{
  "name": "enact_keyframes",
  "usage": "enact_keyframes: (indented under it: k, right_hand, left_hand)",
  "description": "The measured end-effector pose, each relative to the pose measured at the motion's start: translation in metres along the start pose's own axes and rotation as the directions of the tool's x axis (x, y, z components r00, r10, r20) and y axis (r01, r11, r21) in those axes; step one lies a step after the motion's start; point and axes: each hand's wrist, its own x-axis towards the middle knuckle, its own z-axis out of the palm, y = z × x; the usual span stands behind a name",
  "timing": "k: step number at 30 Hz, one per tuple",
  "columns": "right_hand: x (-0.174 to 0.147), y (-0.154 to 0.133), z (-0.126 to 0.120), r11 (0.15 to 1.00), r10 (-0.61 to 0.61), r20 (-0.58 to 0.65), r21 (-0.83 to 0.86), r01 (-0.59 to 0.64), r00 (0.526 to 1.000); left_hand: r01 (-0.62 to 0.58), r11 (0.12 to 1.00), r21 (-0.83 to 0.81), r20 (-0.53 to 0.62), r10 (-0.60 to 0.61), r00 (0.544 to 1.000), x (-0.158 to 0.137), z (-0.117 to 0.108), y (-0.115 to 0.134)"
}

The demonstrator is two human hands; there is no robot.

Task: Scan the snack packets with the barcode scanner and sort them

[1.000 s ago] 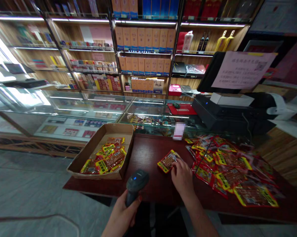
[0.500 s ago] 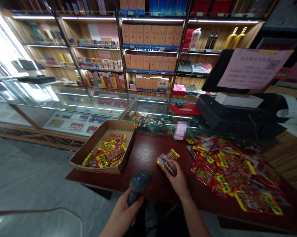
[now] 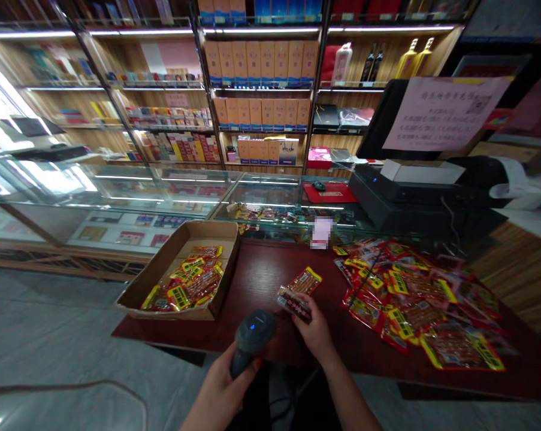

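My left hand (image 3: 227, 383) is wrapped round the handle of a dark barcode scanner (image 3: 254, 332), which has a small blue light on its top. In my right hand (image 3: 314, 326) is a snack packet (image 3: 294, 303) with clear, shiny wrapping and dark contents, pinched at its right end. The packet is just up and right of the scanner's head, with a gap between them. Behind it, another snack packet (image 3: 306, 280) with yellow ends lies flat on the dark red table (image 3: 263, 263).
A cardboard box (image 3: 229, 239) holding several snack packets stands on the left. On the right lies a heap of red and yellow packets (image 3: 414, 299). Behind the table are a glass counter (image 3: 270, 188), a black checkout machine (image 3: 405, 191) and a red mouse pad (image 3: 337, 194).
My right hand has drawn the held packet slightly down and left, nearer the scanner, uncovering more of the packet on the table. The whole view has shifted a little.
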Motion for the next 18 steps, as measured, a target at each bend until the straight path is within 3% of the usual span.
enact_keyframes:
  k: [9, 14, 18]
  right_hand:
    - [-0.002, -0.003, 0.002, 0.999, 0.034, -0.002, -0.004, -0.034, 0.999]
    - [0.007, -0.019, -0.001, 0.997, 0.037, 0.023, 0.061, -0.038, 0.999]
    - [0.04, -0.06, 0.033, 0.993, -0.031, 0.098, 0.113, 0.019, 0.995]
  left_hand:
    - [-0.001, 1.0, -0.017, 0.034, 0.001, 0.999, 0.0, -0.004, 0.0]
    - [-0.005, 0.997, -0.081, -0.007, 0.005, 1.0, -0.002, -0.005, -0.006]
    - [0.032, 0.992, -0.126, -0.029, -0.036, 0.999, -0.006, -0.006, -0.01]
